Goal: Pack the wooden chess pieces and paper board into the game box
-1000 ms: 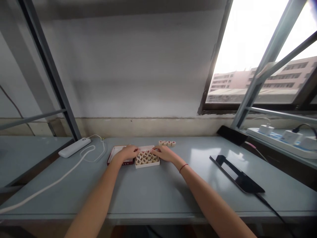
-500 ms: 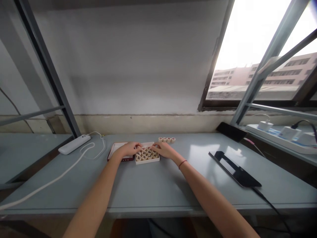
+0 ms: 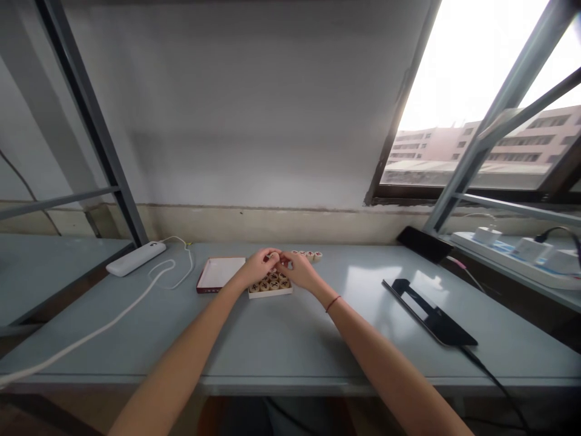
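My left hand (image 3: 260, 267) and my right hand (image 3: 299, 269) meet above a white open tray (image 3: 271, 294) filled with round Chinese chess pieces (image 3: 273, 284). Both have their fingers closed in a pinch, fingertips nearly touching, and a pale piece appears to sit between them. The fingers cover the tray's back rows; the front rows, with dark and red characters, stay visible. Left of the tray lies a dark red box lid (image 3: 222, 272), its white inside facing up. Behind my right hand a short row of pieces (image 3: 310, 255) stands on the desk.
On the grey-blue desk (image 3: 272, 351), a white power strip (image 3: 136, 258) with a trailing cable lies left. A black tablet-like device (image 3: 429, 312) with a cord is at right, another dark slab (image 3: 424, 243) behind it. A second power strip (image 3: 517, 257) holds plugs.
My left hand has moved right, off the lid, and meets my right hand over the tray. My right hand has shifted slightly. More of the lid's inside shows.
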Tool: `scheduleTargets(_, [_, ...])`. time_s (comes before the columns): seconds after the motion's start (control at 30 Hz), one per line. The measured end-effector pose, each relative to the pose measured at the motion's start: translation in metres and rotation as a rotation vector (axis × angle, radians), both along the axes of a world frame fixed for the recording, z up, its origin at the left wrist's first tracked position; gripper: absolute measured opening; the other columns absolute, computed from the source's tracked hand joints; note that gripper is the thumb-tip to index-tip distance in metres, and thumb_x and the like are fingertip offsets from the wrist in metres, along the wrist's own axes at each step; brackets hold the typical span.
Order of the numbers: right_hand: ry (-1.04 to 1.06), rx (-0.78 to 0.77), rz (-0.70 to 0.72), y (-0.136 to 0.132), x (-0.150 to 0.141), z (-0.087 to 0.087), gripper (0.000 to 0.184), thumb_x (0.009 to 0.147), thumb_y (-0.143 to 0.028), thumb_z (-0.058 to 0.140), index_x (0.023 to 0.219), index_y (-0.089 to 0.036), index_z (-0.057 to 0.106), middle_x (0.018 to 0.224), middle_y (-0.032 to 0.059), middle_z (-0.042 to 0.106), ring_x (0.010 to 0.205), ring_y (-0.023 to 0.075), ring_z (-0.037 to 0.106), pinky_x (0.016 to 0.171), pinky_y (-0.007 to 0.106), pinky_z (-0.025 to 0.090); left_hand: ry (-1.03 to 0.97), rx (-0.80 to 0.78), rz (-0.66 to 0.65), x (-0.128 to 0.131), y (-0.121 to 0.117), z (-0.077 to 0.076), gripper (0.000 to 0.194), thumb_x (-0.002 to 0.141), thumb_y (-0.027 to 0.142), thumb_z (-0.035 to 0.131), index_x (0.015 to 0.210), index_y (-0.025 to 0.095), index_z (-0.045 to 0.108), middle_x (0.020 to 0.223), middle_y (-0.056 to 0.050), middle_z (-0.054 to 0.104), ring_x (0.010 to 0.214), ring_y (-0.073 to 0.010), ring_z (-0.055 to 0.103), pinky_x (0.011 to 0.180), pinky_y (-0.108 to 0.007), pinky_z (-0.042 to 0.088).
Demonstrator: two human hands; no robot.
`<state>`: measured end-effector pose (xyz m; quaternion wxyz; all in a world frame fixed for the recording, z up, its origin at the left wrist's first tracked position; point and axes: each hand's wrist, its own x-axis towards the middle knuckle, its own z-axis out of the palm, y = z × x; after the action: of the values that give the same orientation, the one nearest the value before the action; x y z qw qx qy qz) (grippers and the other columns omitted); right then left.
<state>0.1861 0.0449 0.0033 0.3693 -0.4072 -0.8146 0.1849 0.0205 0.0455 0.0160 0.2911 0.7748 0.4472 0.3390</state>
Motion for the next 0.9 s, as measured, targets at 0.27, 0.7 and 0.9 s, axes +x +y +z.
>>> scheduleTargets(0.27, [0.001, -0.178, -0.308, 0.02, 0.035, 0.002, 0.035, 0.082, -0.037, 0.035, 0.07, -0.016, 0.06, 0.067, 0.0029, 0.061, 0.063, 0.0146, 0.05, 0.057, 0.023, 0.032, -0.155, -0.002, 0.257, -0.003, 0.002, -0.002, 0.042, 0.086, 0.042, 0.042, 0.119, 0.019, 0.05, 0.095, -0.005, 0.064, 0.082, -0.0146, 0.06, 0.07, -0.024, 0.048])
scheduleTargets(0.7, [-0.298, -0.131, -0.338, 0.04, 0.057, -0.031, 0.032, 0.08, -0.029, 0.042, 0.054, -0.018, 0.055, 0.059, 0.0039, 0.057, 0.059, 0.0147, 0.048, 0.059, 0.024, 0.032, 0.081, 0.064, 0.248, 0.0, -0.006, -0.003, 0.044, 0.082, 0.039, 0.048, 0.121, 0.019, 0.05, 0.1, -0.007, 0.065, 0.081, -0.0176, 0.061, 0.073, -0.027, 0.048])
scheduleTargets(0.9, [-0.103, -0.093, -0.145, 0.023, 0.037, -0.011, 0.044, 0.084, -0.047, 0.036, 0.056, -0.016, 0.051, 0.055, -0.0005, 0.05, 0.054, 0.0108, 0.041, 0.055, 0.022, 0.029, 0.338, 0.232, 0.129, 0.008, -0.014, -0.005, 0.042, 0.086, 0.044, 0.043, 0.122, 0.023, 0.051, 0.12, -0.006, 0.059, 0.104, -0.022, 0.056, 0.087, -0.028, 0.042])
